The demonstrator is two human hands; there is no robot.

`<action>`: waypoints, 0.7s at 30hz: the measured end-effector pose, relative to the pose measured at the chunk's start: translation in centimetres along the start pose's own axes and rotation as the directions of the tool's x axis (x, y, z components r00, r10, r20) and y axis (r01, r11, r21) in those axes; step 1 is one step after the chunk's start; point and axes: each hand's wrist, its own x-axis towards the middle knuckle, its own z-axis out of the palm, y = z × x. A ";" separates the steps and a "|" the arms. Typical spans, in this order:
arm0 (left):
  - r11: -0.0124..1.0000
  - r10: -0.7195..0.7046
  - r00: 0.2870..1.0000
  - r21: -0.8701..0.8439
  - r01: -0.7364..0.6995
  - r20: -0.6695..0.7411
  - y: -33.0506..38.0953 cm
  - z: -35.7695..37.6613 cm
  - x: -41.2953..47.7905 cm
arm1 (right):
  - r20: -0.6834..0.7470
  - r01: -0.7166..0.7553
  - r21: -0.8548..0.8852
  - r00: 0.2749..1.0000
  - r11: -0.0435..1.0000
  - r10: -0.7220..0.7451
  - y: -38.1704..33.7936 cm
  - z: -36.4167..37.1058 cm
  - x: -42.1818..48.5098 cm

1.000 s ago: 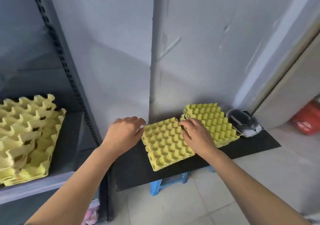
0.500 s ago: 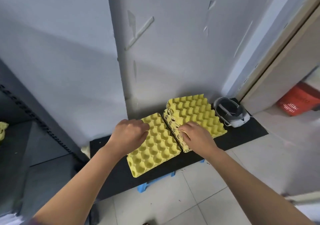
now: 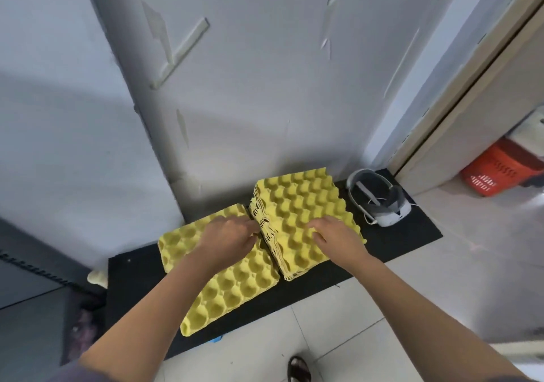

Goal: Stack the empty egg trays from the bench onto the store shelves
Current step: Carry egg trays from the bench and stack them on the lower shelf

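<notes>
I've got the stack of yellow moulded-pulp egg trays [image 3: 297,205] on the black bench [image 3: 397,234], right under both hands. My right hand [image 3: 335,234] lies loose-fingered on its top. My left hand [image 3: 226,240] curls at its left side edge, and I can't tell whether it has a grip.

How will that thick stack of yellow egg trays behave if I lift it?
Likely light, being thin moulded trays. The stack looks nested, so it should lift stiffly as one, though its ragged edge suggests layers could slip.
</notes>
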 end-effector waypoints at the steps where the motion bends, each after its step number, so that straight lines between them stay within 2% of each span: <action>1: 0.999 -0.035 0.999 -0.007 0.035 0.013 0.5 0.5 0.9 | 0.020 -0.007 0.013 1.000 1.000 0.006 1.2 0.0 0.8; 5: 0.983 -0.182 0.981 -0.027 0.184 0.068 2.6 2.7 4.1 | 0.091 0.012 0.044 0.996 0.999 -0.016 5.0 0.4 4.0; 11: 0.878 -0.396 0.878 -0.169 0.448 0.270 4.6 8.4 7.1 | 0.201 0.057 0.059 0.977 0.997 -0.067 8.4 1.9 7.2; 16: 0.698 -0.520 0.726 -0.266 0.665 0.450 5.7 13.9 8.7 | 0.240 0.070 0.106 0.966 0.992 -0.093 10.0 4.3 8.2; 21: 0.492 -0.604 0.595 -0.339 0.802 0.530 6.3 18.1 10.8 | 0.194 0.044 0.097 0.979 0.994 -0.062 11.8 7.1 8.9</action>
